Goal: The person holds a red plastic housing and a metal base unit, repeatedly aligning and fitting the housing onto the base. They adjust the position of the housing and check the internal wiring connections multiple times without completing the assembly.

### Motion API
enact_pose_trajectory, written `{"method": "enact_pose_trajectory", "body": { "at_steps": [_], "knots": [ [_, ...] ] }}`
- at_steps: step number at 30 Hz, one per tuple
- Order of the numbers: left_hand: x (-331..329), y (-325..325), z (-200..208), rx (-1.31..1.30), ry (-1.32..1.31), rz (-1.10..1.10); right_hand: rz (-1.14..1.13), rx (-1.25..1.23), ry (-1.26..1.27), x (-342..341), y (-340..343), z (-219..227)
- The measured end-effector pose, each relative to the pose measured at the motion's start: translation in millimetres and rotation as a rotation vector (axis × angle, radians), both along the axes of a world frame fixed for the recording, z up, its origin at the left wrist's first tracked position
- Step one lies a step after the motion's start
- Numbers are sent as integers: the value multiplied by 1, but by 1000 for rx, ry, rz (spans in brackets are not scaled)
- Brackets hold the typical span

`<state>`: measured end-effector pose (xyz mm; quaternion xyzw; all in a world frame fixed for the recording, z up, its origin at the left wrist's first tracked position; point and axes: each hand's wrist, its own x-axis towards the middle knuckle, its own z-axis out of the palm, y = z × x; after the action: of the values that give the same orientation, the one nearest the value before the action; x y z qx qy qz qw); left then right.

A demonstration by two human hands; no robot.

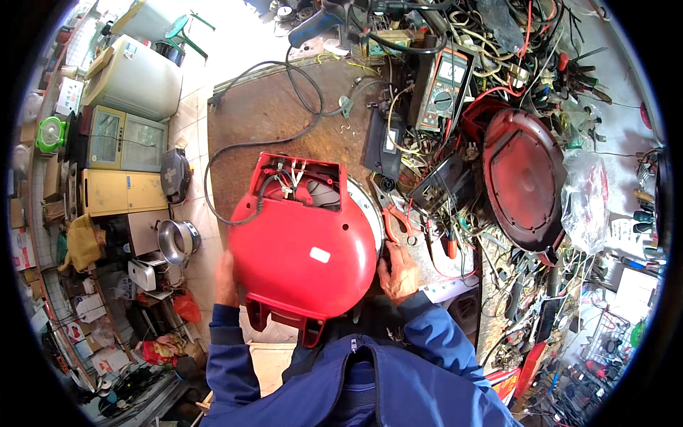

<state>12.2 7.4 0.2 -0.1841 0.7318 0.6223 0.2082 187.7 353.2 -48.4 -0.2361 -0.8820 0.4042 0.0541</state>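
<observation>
A red, rounded electric appliance [306, 249] sits at the near edge of the brown worktable, its dark feet toward me. Its open compartment [299, 183] shows wires and pale connectors, and a black cable runs out of it. A pale metal rim [365, 213] shows on its right. My left hand [225, 280] grips the shell's left side, fingers partly hidden behind it. On the other side, my right hand [400, 275] is closed with bent fingers against the rim; their tips are hard to see. Just beyond that hand lie orange-handled pliers [396, 222].
Right of the appliance are a multimeter [444, 89], a black box [384, 142] and tangled wires. Farther right leans a red oval shell [524, 178], beside a clear plastic bag [585, 203]. The black cable [235, 146] loops across the worktable [249, 114]. A metal pot [178, 240] stands at left.
</observation>
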Motion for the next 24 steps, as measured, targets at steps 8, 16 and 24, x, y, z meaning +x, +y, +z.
{"method": "enact_pose_trajectory", "body": {
  "at_steps": [8, 16, 24],
  "knots": [
    [-2, -25, -18, -173, -81, -78, 58, 77, 247, -4, 16, -24],
    [18, -22, -31, -109, 161, -124, 78, 4, 345, 2, 21, -32],
    [41, -37, -41, -105, 285, -195, 95, 7, 357, 21, 14, -34]
  ]
}}
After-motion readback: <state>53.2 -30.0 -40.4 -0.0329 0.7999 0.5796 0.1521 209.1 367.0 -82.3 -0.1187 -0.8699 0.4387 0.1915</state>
